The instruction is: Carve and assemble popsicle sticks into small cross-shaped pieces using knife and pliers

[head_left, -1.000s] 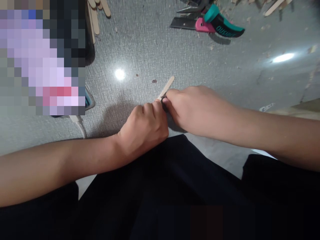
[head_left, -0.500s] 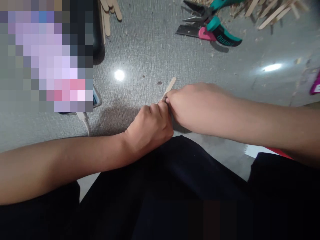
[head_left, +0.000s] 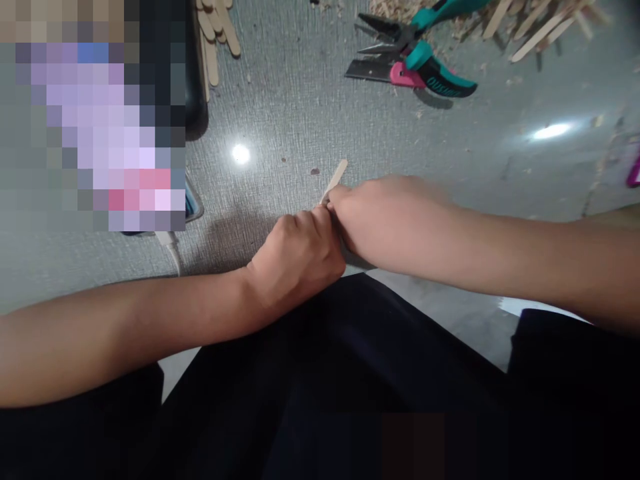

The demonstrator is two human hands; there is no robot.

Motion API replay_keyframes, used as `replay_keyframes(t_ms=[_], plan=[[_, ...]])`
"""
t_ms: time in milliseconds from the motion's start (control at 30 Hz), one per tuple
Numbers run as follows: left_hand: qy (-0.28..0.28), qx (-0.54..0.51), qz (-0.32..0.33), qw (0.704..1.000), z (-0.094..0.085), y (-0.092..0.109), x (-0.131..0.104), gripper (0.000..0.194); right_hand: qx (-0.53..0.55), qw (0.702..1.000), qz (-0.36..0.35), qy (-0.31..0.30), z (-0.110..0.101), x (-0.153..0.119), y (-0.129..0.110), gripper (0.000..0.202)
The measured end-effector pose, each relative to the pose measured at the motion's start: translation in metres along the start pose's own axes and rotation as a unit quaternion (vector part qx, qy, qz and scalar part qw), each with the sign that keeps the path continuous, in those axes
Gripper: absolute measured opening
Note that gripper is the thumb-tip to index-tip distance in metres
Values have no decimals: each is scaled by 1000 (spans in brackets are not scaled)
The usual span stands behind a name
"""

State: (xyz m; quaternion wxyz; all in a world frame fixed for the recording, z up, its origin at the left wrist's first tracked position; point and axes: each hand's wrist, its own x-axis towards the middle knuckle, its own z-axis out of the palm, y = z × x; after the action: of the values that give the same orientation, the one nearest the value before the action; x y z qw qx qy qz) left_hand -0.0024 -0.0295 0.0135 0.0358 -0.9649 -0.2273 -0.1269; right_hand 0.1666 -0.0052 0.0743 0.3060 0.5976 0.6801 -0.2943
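A pale wooden stick (head_left: 337, 176) pokes out at a slant beyond my two hands, its rounded end uppermost, over the grey table. My left hand (head_left: 303, 250) is closed in a fist near the table's front edge, its knuckles beside the stick's lower part. Against it, my right hand (head_left: 380, 217) is closed with its fingers bent down around the stick. The lower part of the stick and most of the fingertips are hidden, so whatever else lies between the hands cannot be made out.
Teal and black pliers (head_left: 430, 63) lie beside a dark blade with a pink part (head_left: 403, 75) on the grey table (head_left: 280, 100). Wooden sticks (head_left: 227, 30) rest by a black object (head_left: 197, 80); more sticks (head_left: 543, 37) and shavings are at upper right. A white cable (head_left: 173, 247) is at left.
The view has shifted slightly, and the pliers and blade now appear a little further left. Both hands remain together around the stick, in nearly the same pose.
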Motion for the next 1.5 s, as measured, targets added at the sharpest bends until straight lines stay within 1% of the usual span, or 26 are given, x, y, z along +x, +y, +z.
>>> replay_keyframes(t_ms=[33, 133, 233, 300, 400, 467, 567, 633, 867, 967, 1200, 1267, 1367, 1433, 1500], plan=[[-6, -1, -3, 1000, -1, 0, 0, 38, -13, 1000, 8, -10, 4, -1, 4, 28], [-11, 7, -1, 1000, -3, -1, 2, 40, -19, 1000, 2, 9, 10, -4, 11, 36], [18, 49, 4, 999, -4, -1, 3, 39, -4, 1000, -9, 17, 10, -4, 16, 38], [32, 70, -1, 997, -3, -1, 4, 38, 20, 1000, -14, 9, 10, -4, 20, 36], [27, 55, 1, 998, -3, 0, 4, 41, 62, 997, -33, 13, 9, -3, 25, 38], [23, 41, 2, 999, -2, -1, 3, 41, 64, 997, -35, 20, 10, -3, 26, 41], [24, 29, -2, 999, -2, -1, 3, 38, 33, 999, -17, 11, 11, -3, 24, 44], [14, 17, 1, 1000, -3, -2, 3, 40, 11, 1000, -12, 5, 11, -3, 22, 44], [-55, -64, -14, 996, -6, -5, 5, 44, -14, 1000, -18, 4, 8, -6, 17, 44], [-59, -64, -12, 996, -6, -5, 5, 45, -15, 1000, -19, 9, 7, -6, 17, 44], [-70, -88, -25, 993, -6, -5, 5, 45, -4, 1000, 5, 0, 3, -9, 11, 37], [-67, -90, -22, 993, -6, -5, 5, 46, -4, 1000, 14, -1, 2, -10, 9, 36], [-33, -51, -3, 998, -5, -6, 4, 44, -13, 1000, 19, -9, -2, -9, 4, 37], [-11, -22, 8, 1000, -4, -5, 3, 42, -29, 999, 31, -33, -6, -7, 0, 32], [-9, -9, 13, 1000, -4, -5, 2, 42, -45, 996, 47, -54, -13, -7, -6, 28]])
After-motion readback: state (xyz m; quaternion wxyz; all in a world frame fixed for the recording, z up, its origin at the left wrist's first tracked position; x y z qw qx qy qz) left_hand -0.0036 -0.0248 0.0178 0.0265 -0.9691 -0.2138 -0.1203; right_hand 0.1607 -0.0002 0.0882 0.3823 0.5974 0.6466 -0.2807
